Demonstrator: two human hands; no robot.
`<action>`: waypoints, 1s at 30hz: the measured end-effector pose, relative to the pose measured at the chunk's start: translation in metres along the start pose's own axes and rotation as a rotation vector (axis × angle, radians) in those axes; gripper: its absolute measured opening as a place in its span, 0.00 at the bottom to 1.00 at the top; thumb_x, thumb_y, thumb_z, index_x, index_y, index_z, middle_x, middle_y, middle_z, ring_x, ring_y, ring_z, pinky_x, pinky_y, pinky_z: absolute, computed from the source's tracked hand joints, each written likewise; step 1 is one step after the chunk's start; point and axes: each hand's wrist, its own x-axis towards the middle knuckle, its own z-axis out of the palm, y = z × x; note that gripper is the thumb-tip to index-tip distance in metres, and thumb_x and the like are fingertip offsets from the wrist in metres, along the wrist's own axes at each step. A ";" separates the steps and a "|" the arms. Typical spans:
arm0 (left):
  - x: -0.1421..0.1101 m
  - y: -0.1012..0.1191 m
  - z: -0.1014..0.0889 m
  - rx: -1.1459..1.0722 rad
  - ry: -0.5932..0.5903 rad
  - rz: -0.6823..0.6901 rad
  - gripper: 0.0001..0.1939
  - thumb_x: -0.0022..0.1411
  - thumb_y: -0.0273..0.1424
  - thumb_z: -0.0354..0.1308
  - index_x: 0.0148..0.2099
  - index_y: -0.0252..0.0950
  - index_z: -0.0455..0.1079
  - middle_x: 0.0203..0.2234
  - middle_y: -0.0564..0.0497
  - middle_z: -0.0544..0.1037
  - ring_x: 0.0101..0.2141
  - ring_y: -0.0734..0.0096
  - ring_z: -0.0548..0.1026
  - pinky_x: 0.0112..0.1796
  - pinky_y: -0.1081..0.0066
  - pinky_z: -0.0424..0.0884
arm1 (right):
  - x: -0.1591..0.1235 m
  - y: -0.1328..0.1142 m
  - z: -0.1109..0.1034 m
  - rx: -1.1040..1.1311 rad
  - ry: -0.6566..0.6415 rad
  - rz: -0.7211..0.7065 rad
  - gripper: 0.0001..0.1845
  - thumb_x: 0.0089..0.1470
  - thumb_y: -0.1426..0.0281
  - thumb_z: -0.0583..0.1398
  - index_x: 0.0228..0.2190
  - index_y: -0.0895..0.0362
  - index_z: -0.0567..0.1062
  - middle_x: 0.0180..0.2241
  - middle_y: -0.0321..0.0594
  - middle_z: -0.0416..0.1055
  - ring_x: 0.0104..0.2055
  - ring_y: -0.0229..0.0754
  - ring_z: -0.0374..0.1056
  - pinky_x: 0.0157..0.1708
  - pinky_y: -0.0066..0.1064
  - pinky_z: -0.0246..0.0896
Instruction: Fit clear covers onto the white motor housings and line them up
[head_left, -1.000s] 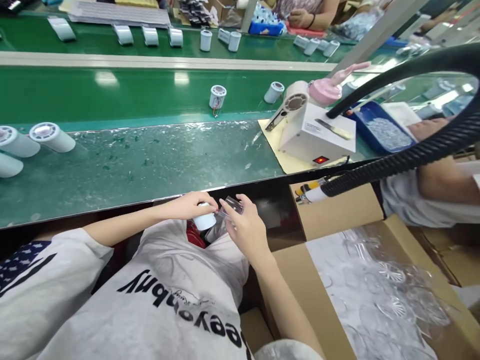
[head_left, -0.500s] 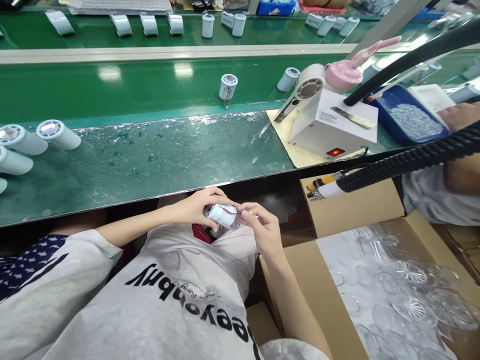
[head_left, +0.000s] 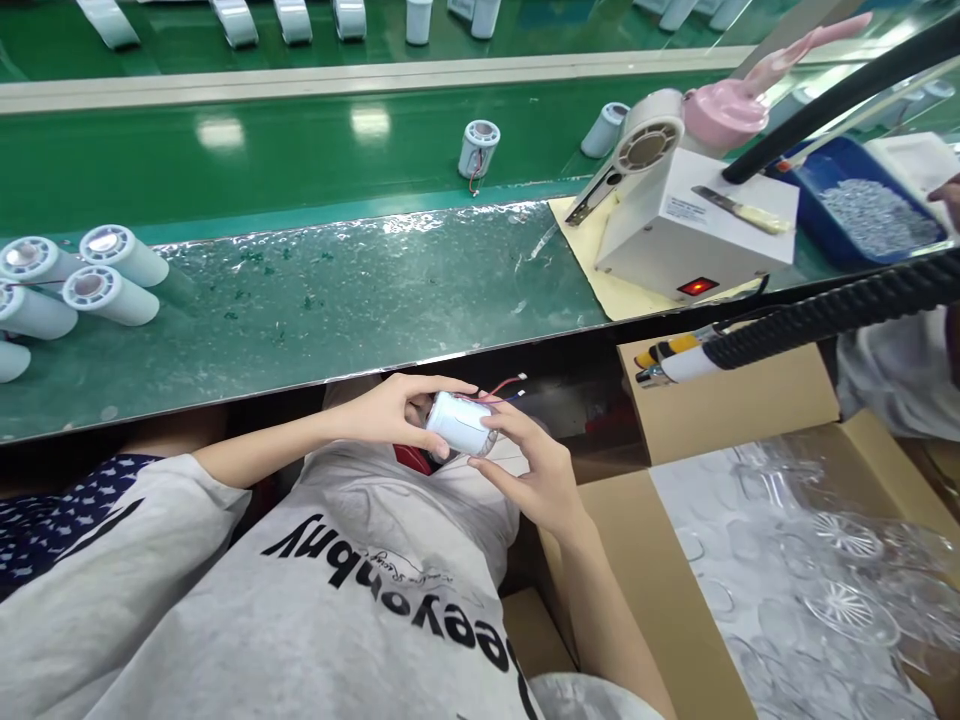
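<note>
Stretching from left to right, the glossy green worktop (head_left: 360, 290) has its near edge rising slightly toward the right, and a smoother green strip (head_left: 262, 150) and a pale rail (head_left: 262, 85) run along its far side. Just off that near edge, over the lap, the left hand (head_left: 405, 408) curls its fingers round the left end of a white cylinder (head_left: 456, 422), while the right hand (head_left: 544, 470) closes its fingers and thumb about the right end, where a clear plastic piece (head_left: 489, 443) shows; thin wires (head_left: 506, 383) stick out above. A dark gap separates the hands from the cardboard box (head_left: 637, 560) at near right, whose walls surround clear plastic parts (head_left: 847, 600). A ribbed black hose (head_left: 840, 315) crosses above the box's far flap, limiting the room on that side. On the worktop, a wide, scuffed middle stretch lies between grouped white cylinders (head_left: 112, 295) at left and a white machine (head_left: 682, 225) on a yellow sheet (head_left: 637, 300) at right. Beyond the machine, a blue tray (head_left: 825, 232) sits near another person's hand (head_left: 951, 200). One upright wired cylinder (head_left: 478, 150) stands on the green strip.
</note>
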 end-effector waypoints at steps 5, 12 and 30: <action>-0.002 0.002 -0.001 -0.040 -0.003 0.003 0.44 0.47 0.38 0.77 0.65 0.37 0.69 0.51 0.42 0.81 0.40 0.66 0.80 0.39 0.70 0.77 | -0.001 -0.003 -0.004 -0.022 0.020 -0.060 0.21 0.57 0.73 0.67 0.52 0.52 0.72 0.58 0.53 0.74 0.60 0.54 0.73 0.57 0.47 0.73; -0.002 -0.001 -0.002 0.013 -0.030 0.054 0.44 0.48 0.41 0.76 0.66 0.37 0.69 0.53 0.40 0.80 0.43 0.61 0.81 0.40 0.68 0.78 | -0.001 -0.005 -0.003 -0.022 0.022 -0.057 0.22 0.56 0.74 0.68 0.51 0.51 0.73 0.58 0.52 0.75 0.60 0.53 0.73 0.57 0.46 0.73; -0.005 0.001 -0.005 0.234 -0.090 0.373 0.37 0.55 0.36 0.74 0.66 0.44 0.70 0.64 0.42 0.73 0.63 0.54 0.71 0.64 0.56 0.66 | -0.005 -0.008 -0.004 0.403 -0.007 0.299 0.23 0.53 0.64 0.72 0.50 0.49 0.74 0.52 0.45 0.77 0.55 0.49 0.75 0.50 0.40 0.78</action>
